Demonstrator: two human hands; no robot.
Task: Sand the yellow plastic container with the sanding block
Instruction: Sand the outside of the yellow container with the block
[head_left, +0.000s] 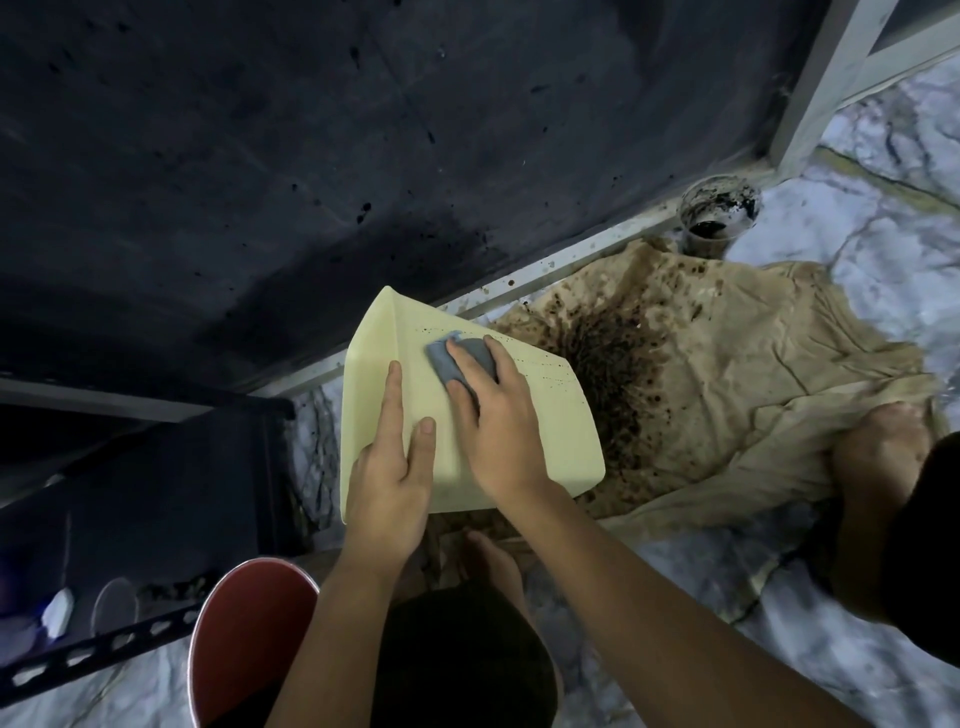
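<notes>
The pale yellow plastic container (540, 410) lies tilted on its side in the middle of the head view, one flat wall facing up with small dark specks near its far edge. My right hand (498, 415) presses a grey sanding block (457, 353) onto that wall, fingers and thumb curled around the block. My left hand (392, 467) lies flat on the container's near left part, its fingers straight.
A tan cloth (727, 374) with a dark stain spreads under and to the right of the container. A dirty cup (719, 210) stands at the wall. A red bucket (244, 623) sits near my left forearm. A dark metal rack (156, 467) fills the left. My bare feet rest on the marble floor.
</notes>
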